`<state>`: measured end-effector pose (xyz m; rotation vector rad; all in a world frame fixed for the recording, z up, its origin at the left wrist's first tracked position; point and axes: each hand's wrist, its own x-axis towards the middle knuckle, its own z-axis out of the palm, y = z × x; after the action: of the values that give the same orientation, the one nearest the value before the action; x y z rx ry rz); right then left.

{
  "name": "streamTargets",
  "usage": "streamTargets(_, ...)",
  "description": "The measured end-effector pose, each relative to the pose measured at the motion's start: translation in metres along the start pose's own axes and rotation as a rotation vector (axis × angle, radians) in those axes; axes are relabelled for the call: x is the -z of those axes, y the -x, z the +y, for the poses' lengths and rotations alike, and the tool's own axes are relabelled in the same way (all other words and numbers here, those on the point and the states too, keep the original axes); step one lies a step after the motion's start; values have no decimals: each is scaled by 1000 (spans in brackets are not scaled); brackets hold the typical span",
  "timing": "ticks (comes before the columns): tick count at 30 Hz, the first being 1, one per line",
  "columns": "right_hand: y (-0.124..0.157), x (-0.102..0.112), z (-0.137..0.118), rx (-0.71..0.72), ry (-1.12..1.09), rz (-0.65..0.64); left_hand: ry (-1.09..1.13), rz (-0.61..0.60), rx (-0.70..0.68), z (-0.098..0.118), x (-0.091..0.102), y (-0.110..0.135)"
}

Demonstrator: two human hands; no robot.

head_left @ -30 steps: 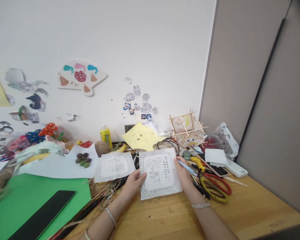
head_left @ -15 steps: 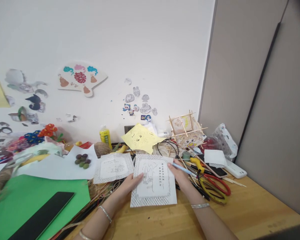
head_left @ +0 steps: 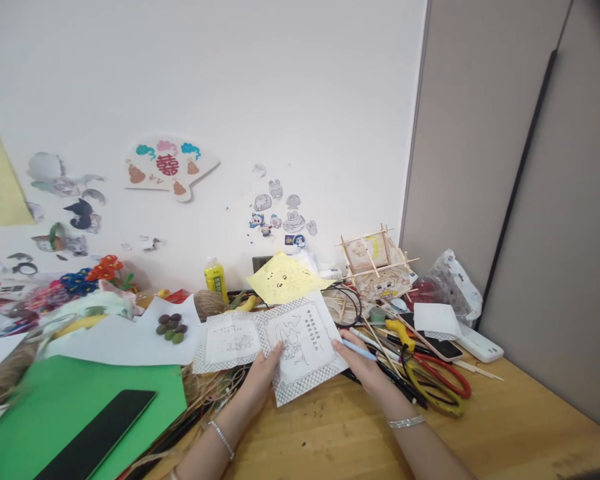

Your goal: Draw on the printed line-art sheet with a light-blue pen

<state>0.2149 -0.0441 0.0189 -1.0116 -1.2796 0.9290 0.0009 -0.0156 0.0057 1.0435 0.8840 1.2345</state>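
Note:
Between my hands is a white sheet of paper (head_left: 305,340) with a black line drawing, rows of handwritten characters and a cross-hatched border, tilted a little. My left hand (head_left: 264,370) grips its lower left edge, thumb on top. At the right edge, my right hand (head_left: 355,360) pinches the sheet and also carries a light blue pen (head_left: 359,349) between its fingers. A second drawn sheet (head_left: 230,341) with a similar border lies just left of the held one, partly overlapped by it.
Green paper (head_left: 165,393) with a black flat slab (head_left: 100,433) lies at left. Beyond are olive-like fruits (head_left: 171,328), a yellow bottle (head_left: 215,279) and a yellow drawn sheet (head_left: 283,279). Right are a stick frame (head_left: 377,260), red-and-yellow handled scissors (head_left: 440,387) and a phone (head_left: 447,348).
The held sheet has turned counterclockwise, its right side rising and its lower left corner shifting right. Both hands keep hold of it. The whole view has shifted slightly.

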Motion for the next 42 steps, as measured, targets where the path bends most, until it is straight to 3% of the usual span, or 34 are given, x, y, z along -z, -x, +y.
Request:
streamTargets(5,-4,1,8,3,30,72,5,-49,-7,-1,4,-3)
streamTargets(9,-11,10,22,132,125,224,-141,-175,-31,-3,7,-7)
streamTargets(12,-13,17,26,256,226,319,-452,-238,-163,-2,8,-9)
streamTargets(14,-12,19,25,276,272,339,-737,-219,-342,1,10,-10)
streamTargets(16,-11,20,23,263,289,344,-1079,-136,-545,6,14,-10)
streamTargets(18,-9,19,20,231,276,349,-1445,11,-643,10,21,-9)
streamTargets(21,-8,17,16,169,237,350,-1834,232,-507,14,34,-10)
streamTargets(23,-8,15,15,142,219,327,-1925,266,-407,15,41,-11)
streamTargets(27,-8,13,13,113,213,288,-1926,249,-352,12,47,-15)
streamTargets(31,-7,13,12,114,228,232,-1962,318,-344,10,47,-15)
streamTargets(35,-5,13,15,198,325,185,-2031,384,-325,17,50,-14)
streamTargets(42,0,9,15,279,611,83,-2053,363,-309,20,48,-12)
